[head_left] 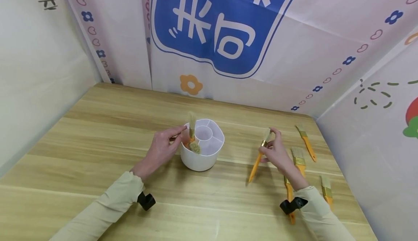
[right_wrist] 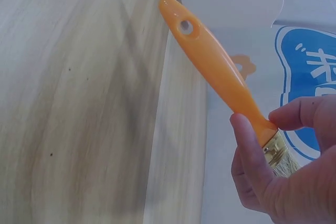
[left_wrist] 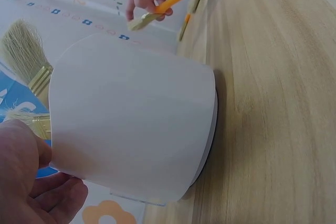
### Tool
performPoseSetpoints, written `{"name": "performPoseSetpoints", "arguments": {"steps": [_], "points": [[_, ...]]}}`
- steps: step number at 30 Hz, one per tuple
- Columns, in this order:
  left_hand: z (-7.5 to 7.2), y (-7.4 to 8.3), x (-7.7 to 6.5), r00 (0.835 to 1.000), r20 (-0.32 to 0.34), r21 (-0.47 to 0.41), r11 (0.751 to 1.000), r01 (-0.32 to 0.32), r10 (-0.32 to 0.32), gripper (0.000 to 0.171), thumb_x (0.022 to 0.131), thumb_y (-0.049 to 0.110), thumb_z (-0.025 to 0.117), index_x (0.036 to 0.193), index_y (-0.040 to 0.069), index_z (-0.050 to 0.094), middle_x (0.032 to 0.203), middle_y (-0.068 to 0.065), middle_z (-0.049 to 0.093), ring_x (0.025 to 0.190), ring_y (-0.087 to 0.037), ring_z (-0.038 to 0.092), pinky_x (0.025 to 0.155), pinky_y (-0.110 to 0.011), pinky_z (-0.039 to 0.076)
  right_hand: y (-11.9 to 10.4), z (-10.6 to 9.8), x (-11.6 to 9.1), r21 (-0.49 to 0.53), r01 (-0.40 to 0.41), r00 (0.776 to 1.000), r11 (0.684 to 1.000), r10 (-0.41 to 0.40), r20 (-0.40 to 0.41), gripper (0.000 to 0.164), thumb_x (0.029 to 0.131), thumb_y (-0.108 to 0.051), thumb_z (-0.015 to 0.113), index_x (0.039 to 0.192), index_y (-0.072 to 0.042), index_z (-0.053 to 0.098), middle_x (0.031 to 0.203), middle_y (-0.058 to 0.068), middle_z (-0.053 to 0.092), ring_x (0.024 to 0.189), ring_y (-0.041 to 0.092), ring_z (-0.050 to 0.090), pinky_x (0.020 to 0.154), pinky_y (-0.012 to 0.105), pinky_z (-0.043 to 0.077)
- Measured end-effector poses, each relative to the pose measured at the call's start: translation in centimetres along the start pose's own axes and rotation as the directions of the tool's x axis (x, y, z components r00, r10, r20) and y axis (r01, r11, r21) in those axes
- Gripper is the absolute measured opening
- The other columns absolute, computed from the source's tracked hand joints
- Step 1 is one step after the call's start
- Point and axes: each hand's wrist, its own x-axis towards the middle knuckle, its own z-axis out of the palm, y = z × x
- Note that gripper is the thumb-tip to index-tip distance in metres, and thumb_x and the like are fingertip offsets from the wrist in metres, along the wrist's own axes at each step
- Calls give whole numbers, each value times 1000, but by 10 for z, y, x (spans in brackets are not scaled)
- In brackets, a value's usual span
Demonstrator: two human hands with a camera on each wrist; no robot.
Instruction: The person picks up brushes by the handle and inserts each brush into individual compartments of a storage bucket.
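**Sleeves (head_left: 107,204) nearest; brush (head_left: 257,161) held to the right of tub (head_left: 199,163)**

Left hand (head_left: 163,143): pinches the tub's left rim. Right hand (head_left: 275,150): grips the brush about its neck, thumb against fingers. Tub stands upright on the bench (head_left: 196,204), between left and right edges. Brush is clear of the tub on the right hand's side; long axis tilted, bristles upward toward the far edge, handle end low, pointing to the near side. Whether that end touches the bench: cannot tell.

Tub: smooth, white, apparently plastic; wavy rim, dividers about a round centre. Two brushes (head_left: 192,122) stand bristles-up in its left compartment. Four further brushes (head_left: 308,148) lie toward the bench's right edge. Handles glossy orange, collars brassy, bristles pale.
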Motion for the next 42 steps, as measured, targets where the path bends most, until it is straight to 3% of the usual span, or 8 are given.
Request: {"name": "performPoseSetpoints", "arguments": {"steps": [5, 12, 28, 42], "points": [[3, 0, 2, 1000, 9, 3, 1000, 3, -3, 28, 90, 3, 56, 117, 2, 65, 117, -18, 65, 99, -29, 67, 77, -37, 58, -2, -1, -3, -8, 0, 1000, 1000, 0, 0, 83, 85, -2, 53, 146, -16, -1, 97, 15, 44, 75, 16, 55, 69, 45, 59], [5, 0, 3, 1000, 14, -11, 1000, 13, -13, 28, 90, 2, 57, 116, 2, 65, 117, -17, 65, 100, -30, 67, 77, -37, 58, -7, 0, -6, -6, 9, 1000, 1000, -9, -23, 83, 86, -3, 53, 147, -17, -1, 98, 14, 46, 77, 15, 57, 65, 36, 60], [5, -1, 2, 1000, -3, -13, 1000, -10, 10, 28, 89, 0, 56, 116, 1, 65, 115, -19, 66, 96, -30, 68, 74, -37, 58, -27, 11, -12, 105, 64, 997, 992, -58, -60, 82, 86, 1, 53, 145, -23, 1, 99, 12, 44, 84, 17, 60, 66, 33, 60], [3, -1, 3, 1000, 5, 13, 1000, -8, 8, 29, 90, 2, 55, 117, 1, 65, 117, -18, 65, 97, -30, 68, 75, -39, 58, -43, 20, -11, 150, 110, 990, 982, -95, -104, 82, 83, 6, 54, 145, -18, 5, 96, 12, 44, 80, 16, 59, 62, 30, 59]]}}
